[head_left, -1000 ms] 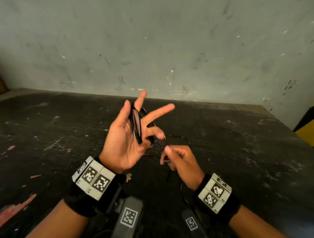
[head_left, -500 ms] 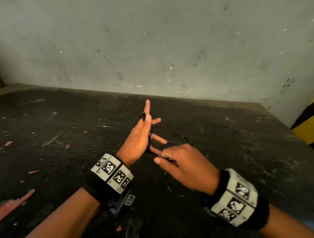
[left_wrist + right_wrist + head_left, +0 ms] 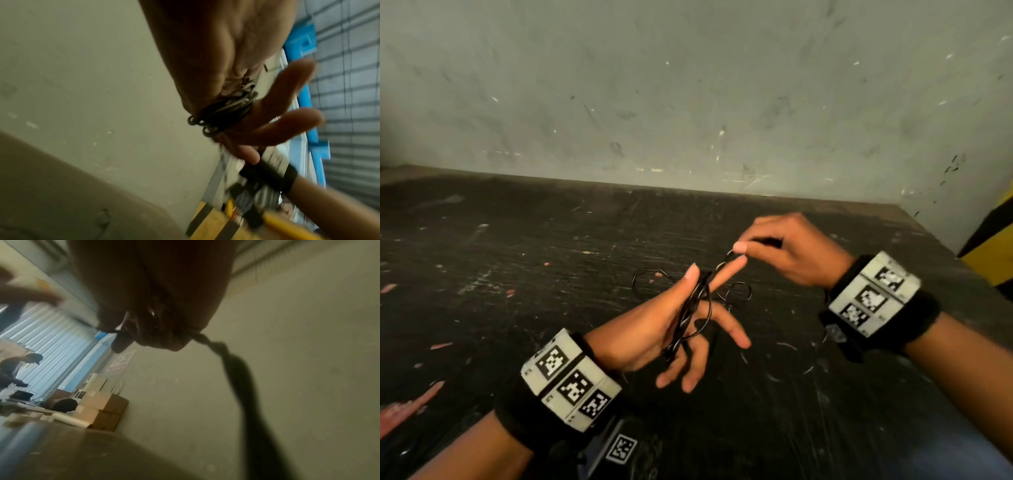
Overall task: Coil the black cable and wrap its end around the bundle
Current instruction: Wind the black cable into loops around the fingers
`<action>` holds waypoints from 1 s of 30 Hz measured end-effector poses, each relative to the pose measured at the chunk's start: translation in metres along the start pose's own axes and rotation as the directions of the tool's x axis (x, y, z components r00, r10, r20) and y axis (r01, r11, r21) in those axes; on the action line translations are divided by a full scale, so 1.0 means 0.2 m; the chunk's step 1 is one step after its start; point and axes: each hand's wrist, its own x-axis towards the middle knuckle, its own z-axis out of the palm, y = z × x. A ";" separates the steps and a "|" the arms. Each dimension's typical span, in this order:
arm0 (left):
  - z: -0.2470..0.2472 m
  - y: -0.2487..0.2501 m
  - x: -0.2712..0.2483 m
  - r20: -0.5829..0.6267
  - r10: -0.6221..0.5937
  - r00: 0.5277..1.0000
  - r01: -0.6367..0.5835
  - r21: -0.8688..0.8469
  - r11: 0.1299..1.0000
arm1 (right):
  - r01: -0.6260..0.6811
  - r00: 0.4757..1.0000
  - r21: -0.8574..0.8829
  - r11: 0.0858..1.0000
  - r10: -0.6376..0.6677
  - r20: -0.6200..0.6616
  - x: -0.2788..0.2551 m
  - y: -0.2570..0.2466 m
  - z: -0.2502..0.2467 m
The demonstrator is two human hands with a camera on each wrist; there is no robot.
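The thin black cable (image 3: 690, 317) is wound in several turns across my left hand (image 3: 654, 325), running between the thumb and the spread, straight fingers. In the left wrist view the coil (image 3: 222, 112) sits around the bases of the fingers. My right hand (image 3: 743, 248) is just beyond the left index fingertip, pinching a strand that leads off the coil. Loose loops (image 3: 739, 291) hang behind the left hand. In the right wrist view a blurred length of cable (image 3: 236, 366) trails from the right hand (image 3: 156, 334).
Both hands hover over a dark, scratched table (image 3: 517, 274) that meets a grey wall (image 3: 688, 85). A yellow and black striped object (image 3: 993, 253) stands past the right edge. A black device with a marker tag (image 3: 619, 448) lies near the front edge.
My right hand rose from below the left hand to beyond its fingertips, drawing the strand with it. The left hand dropped lower and turned, fingers now pointing right.
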 end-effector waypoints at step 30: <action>-0.09 0.01 0.05 -0.396 0.056 0.917 0.265 0.706 0.656 | 0.092 0.895 -0.241 0.966 0.026 0.445 0.05 -0.25 -0.24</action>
